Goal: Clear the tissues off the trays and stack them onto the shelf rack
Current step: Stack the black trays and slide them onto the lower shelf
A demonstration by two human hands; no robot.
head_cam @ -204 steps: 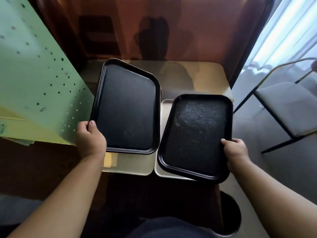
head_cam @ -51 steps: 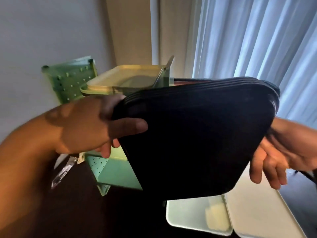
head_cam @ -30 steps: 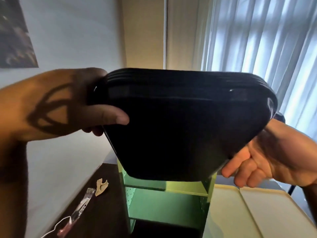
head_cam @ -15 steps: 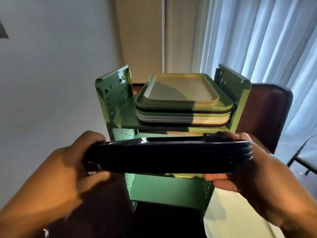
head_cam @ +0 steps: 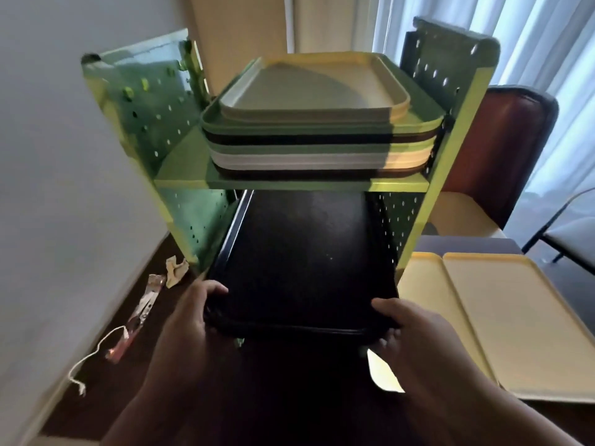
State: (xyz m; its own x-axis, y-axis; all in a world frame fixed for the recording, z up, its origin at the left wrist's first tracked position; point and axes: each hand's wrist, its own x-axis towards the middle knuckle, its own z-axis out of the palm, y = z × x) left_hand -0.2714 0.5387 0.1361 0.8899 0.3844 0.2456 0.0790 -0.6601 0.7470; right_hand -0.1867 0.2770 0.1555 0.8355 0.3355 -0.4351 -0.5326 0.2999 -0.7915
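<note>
A stack of black trays lies flat, most of it under the upper shelf of the green perforated shelf rack. My left hand grips the stack's near left corner and my right hand grips its near right corner. On the rack's upper shelf rests a pile of several trays in cream, green, black and white. Two cream trays lie side by side on the table to the right of the rack. No tissue shows on any tray.
On the dark table left of the rack lie a crumpled scrap, a foil wrapper and a white string. A white wall is at left, a brown chair back and curtains behind right.
The black tray stack went from held edge-on in front of the rack to flat and pushed into the lower shelf. Both hands stayed on its near corners.
</note>
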